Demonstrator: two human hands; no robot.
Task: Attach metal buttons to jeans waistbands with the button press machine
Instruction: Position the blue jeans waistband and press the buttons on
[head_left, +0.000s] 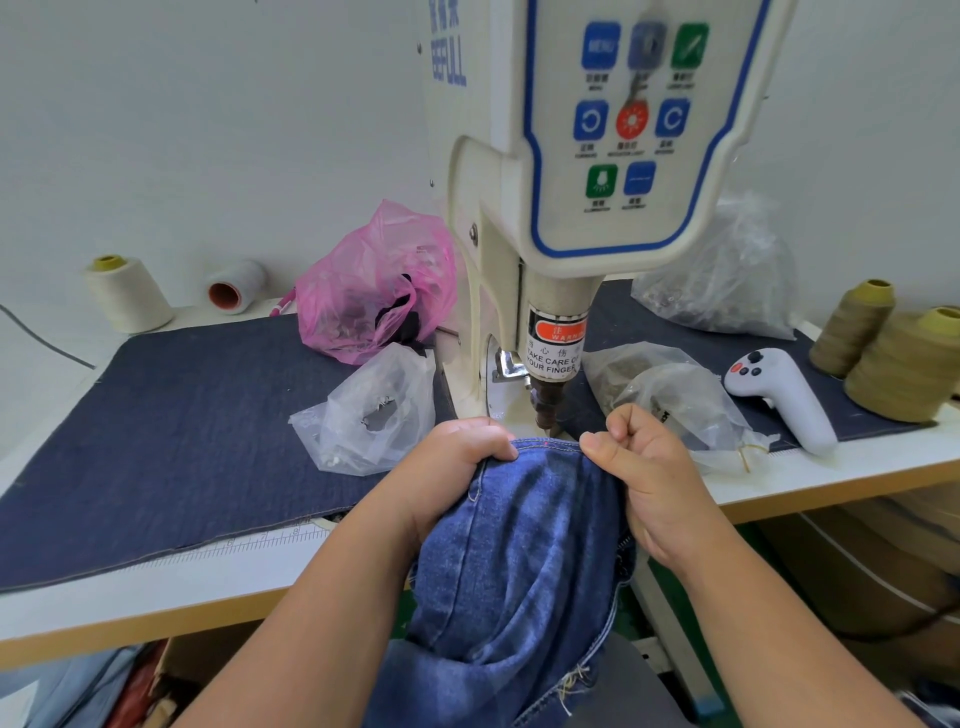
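Blue jeans (524, 545) hang from the table's front edge, the stitched waistband (548, 446) lying just in front of the press head. My left hand (447, 467) grips the waistband's left end, thumb on top. My right hand (649, 473) pinches the right end with curled fingers. The cream button press machine (597, 156) stands right behind, and its dark punch tip (545, 410) hangs just above the waistband between my hands. A warning label wraps the ram. No button is visible on the fabric.
Dark denim mats (171, 415) cover the table. A pink bag (374, 291) and clear bags (374, 410) of parts sit left, more clear bags (675, 400) right. A white handheld controller (779, 395) and olive thread cones (904, 358) lie at right; white spools (127, 293) at back left.
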